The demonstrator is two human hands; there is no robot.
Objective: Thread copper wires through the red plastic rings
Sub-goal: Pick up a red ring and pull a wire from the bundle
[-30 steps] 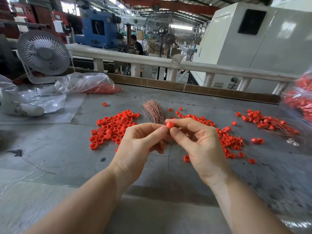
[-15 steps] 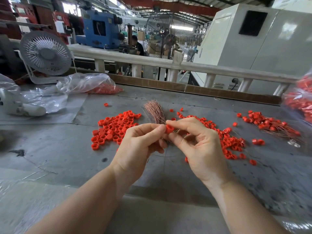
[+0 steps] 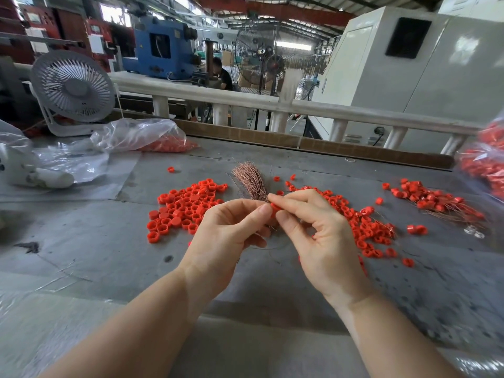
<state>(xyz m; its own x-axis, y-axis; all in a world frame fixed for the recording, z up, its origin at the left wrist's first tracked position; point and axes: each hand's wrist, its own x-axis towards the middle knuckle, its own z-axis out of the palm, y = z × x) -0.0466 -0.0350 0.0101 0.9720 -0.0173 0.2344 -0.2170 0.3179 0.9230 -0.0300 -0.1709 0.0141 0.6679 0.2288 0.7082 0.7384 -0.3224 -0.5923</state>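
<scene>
My right hand (image 3: 319, 236) pinches a small red plastic ring (image 3: 275, 207) between thumb and forefinger above the grey table (image 3: 90, 241). My left hand (image 3: 226, 236) meets it fingertip to fingertip, its thumb and forefinger pressed together at the ring; any wire between them is too thin to see. A fanned bundle of copper wires (image 3: 249, 181) lies just behind my hands. Loose red rings (image 3: 185, 205) are heaped to the left, and another spread of red rings (image 3: 365, 227) lies to the right. Rings with wires through them (image 3: 436, 200) lie at the far right.
A white desk fan (image 3: 72, 88) stands at the back left beside a clear plastic bag of red rings (image 3: 147, 137). Another bag of red parts (image 3: 485, 165) sits at the right edge. A white railing (image 3: 245, 102) runs behind the table.
Both hands stay pinched together at the ring and have dropped slightly toward the table. The ring is now more covered by the fingertips.
</scene>
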